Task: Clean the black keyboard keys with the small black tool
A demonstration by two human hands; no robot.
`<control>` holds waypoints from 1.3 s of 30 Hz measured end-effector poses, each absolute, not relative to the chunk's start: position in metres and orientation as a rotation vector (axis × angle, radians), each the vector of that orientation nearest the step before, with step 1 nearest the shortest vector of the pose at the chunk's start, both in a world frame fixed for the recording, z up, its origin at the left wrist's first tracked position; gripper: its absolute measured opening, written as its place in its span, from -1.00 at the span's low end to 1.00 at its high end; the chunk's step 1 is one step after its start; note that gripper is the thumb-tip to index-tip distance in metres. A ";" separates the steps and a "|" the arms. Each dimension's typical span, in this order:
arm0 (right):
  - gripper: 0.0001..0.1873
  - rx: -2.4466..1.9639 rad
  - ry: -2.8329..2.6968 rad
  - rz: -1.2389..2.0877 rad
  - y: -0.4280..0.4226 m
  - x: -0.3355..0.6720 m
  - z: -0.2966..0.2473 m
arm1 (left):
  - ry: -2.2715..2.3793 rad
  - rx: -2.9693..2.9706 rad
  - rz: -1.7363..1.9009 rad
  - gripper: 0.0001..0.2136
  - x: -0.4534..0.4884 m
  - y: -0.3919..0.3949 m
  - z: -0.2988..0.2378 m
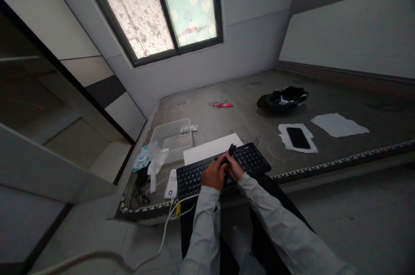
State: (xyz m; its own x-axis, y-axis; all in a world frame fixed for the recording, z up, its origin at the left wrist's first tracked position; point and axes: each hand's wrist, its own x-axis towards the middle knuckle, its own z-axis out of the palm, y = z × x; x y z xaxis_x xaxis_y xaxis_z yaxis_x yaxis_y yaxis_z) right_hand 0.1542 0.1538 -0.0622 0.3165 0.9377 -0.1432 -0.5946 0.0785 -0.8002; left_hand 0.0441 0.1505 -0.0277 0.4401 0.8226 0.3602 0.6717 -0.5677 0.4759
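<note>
Left hand met right hand, both pinching small black piece, its end poking up just beyond fingertips, over keyboard. Exact kind too small to tell. Good handling, to my eye, wanted light grip, steady wrists, no leaning on keyboard below hands.

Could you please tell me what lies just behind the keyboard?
A flat white thing shows along the far edge of the keyboard. The keyboard seems to cover its near edge, so how far it reaches underneath cannot be seen.
</note>
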 end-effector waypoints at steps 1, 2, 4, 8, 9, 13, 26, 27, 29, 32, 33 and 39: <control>-0.51 -0.880 -0.463 1.244 0.154 0.155 -0.062 | 1.307 2.446 0.782 -0.67 0.044 0.152 -0.025; -0.50 -0.864 -0.465 1.274 0.153 0.156 -0.062 | 1.329 2.457 0.733 -0.68 0.045 0.153 -0.023; -0.49 -0.863 -0.507 1.302 0.152 0.158 -0.065 | 1.382 2.463 0.633 -0.68 0.045 0.154 -0.017; -0.46 -1.067 -0.706 1.210 0.148 0.167 -0.073 | 1.441 2.481 0.505 -0.67 0.045 0.150 -0.006; -0.45 -1.149 -0.773 1.158 0.146 0.170 -0.074 | 1.443 2.490 0.497 -0.67 0.045 0.148 -0.003; -0.49 -1.363 -1.114 0.887 0.135 0.185 -0.072 | 1.424 2.479 0.483 -0.71 0.046 0.143 0.004; -0.76 -1.516 -1.734 0.509 0.106 0.209 -0.071 | 1.550 2.274 0.530 -0.73 0.058 0.154 -0.003; -0.77 -1.512 -1.755 0.501 0.108 0.207 -0.072 | 1.557 2.275 0.519 -0.73 0.060 0.155 -0.002; -0.76 -1.520 -1.787 0.487 0.111 0.204 -0.073 | 1.551 2.284 0.505 -0.73 0.063 0.157 0.000; -0.73 -1.586 -1.804 0.466 0.111 0.200 -0.073 | 1.514 2.309 0.501 -0.74 0.065 0.162 0.000; -0.72 -1.615 -1.808 0.453 0.111 0.198 -0.072 | 1.510 2.316 0.499 -0.74 0.065 0.163 0.000; -0.76 -1.766 -1.808 0.401 0.108 0.190 -0.060 | 1.511 2.286 0.517 -0.74 0.063 0.167 -0.004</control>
State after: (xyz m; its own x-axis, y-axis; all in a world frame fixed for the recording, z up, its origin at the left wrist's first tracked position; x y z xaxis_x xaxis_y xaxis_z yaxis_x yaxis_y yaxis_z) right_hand 0.1896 0.1083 -0.0601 0.0394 0.9809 0.1905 0.8086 0.0807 -0.5828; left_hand 0.0625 0.1671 -0.0039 0.3644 0.9250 0.1076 0.7967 -0.3695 0.4782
